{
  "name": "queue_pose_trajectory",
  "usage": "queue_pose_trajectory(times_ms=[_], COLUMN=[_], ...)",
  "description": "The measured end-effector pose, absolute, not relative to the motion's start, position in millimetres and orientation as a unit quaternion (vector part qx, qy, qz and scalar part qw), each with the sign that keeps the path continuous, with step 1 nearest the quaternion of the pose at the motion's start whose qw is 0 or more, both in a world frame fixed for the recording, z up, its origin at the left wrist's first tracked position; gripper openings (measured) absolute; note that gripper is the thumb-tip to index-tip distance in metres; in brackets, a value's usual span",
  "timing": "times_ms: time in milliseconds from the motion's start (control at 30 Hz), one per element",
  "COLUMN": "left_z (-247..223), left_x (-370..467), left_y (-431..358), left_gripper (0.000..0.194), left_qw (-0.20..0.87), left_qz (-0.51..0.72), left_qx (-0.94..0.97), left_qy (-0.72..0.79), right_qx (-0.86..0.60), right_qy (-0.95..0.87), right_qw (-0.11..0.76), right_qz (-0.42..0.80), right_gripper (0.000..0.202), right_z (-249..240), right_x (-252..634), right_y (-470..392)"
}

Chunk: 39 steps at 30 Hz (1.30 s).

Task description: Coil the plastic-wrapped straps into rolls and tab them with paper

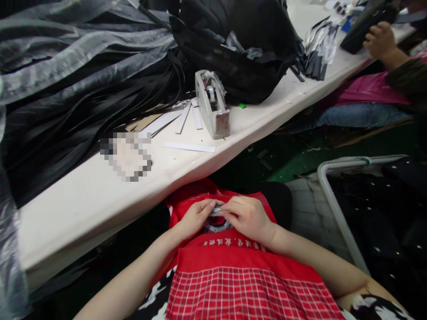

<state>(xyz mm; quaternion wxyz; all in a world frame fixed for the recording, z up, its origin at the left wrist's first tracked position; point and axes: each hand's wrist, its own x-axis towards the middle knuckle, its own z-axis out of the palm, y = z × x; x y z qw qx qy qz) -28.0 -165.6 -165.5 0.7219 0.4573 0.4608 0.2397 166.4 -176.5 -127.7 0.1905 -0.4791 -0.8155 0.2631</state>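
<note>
Over my lap, both hands are closed on a ring-shaped roll of clear tape (218, 227) with a greyish, shiny rim. My left hand (194, 218) grips its left side, with the thumb and fingertips at the top edge. My right hand (249, 218) pinches the upper right of the ring, its fingertips close to the left thumb. Red cloth of the apron (247, 260) shows through the roll's open middle. A grey tape dispenser (213, 106) stands on the white table ahead of my hands, apart from them.
Black strips with clear plastic (83, 58) cover the table's left side. Behind the dispenser sits a large black bag (233, 49). White paper strips (190, 146) lie on the table (83, 200). Far right, another person's hand (382, 40) touches a black item. A white-framed cart (328, 186) stands right.
</note>
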Motion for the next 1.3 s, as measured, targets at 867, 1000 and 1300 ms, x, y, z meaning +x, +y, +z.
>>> queue_pose_trajectory(times_ms=[867,1000,1300], left_z=[-118.7,-118.5,-111.1], left_x=[-23.4,-20.2,-22.1], left_y=[-154.5,-158.3,-155.4], left_gripper=[0.043,0.043,0.053], left_qw=[0.773,0.792,0.769], left_qz=[0.309,0.295,0.278], left_qx=[0.252,0.251,0.301], left_qy=[0.493,0.472,0.491], right_qx=[-0.501,-0.497,-0.481], right_qy=[-0.589,-0.413,-0.367], right_qw=[0.325,0.333,0.338], right_qz=[0.544,0.686,0.721], right_gripper=[0.017,0.028,0.038], right_z=[-122.6,-130.5,-115.6], right_x=[161.1,155.7,150.0], right_y=[-135.3,-132.4,-118.6])
